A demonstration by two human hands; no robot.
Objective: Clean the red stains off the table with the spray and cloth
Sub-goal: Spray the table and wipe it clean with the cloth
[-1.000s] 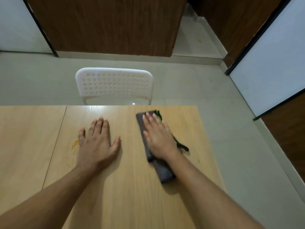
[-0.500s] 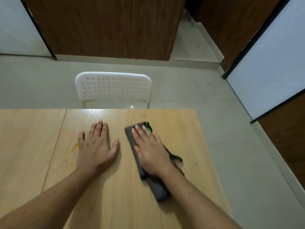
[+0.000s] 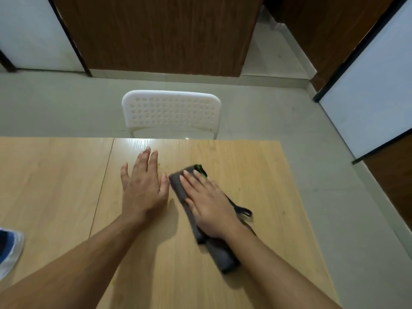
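My right hand [image 3: 208, 205] lies flat, fingers together, pressing on a folded dark grey cloth [image 3: 223, 257] with a green tag and a black loop. The cloth runs diagonally on the light wooden table [image 3: 256, 175], and its far corner almost touches my left thumb. My left hand [image 3: 142, 186] rests palm down on the table just left of the cloth, fingers spread, holding nothing. No red stain shows on the wood; only a tiny yellowish speck [image 3: 158, 164] lies beyond my left fingers. No spray bottle is clearly in view.
A white perforated chair [image 3: 171, 112] stands against the table's far edge. A seam [image 3: 102, 184] splits the tabletop left of my hands. A blue and white object [image 3: 7, 248] is cut off at the left edge. The table's right edge is close to the cloth.
My right hand has slid the cloth left across the table until it is next to my left thumb. The orange mark seen earlier beside my left hand no longer shows.
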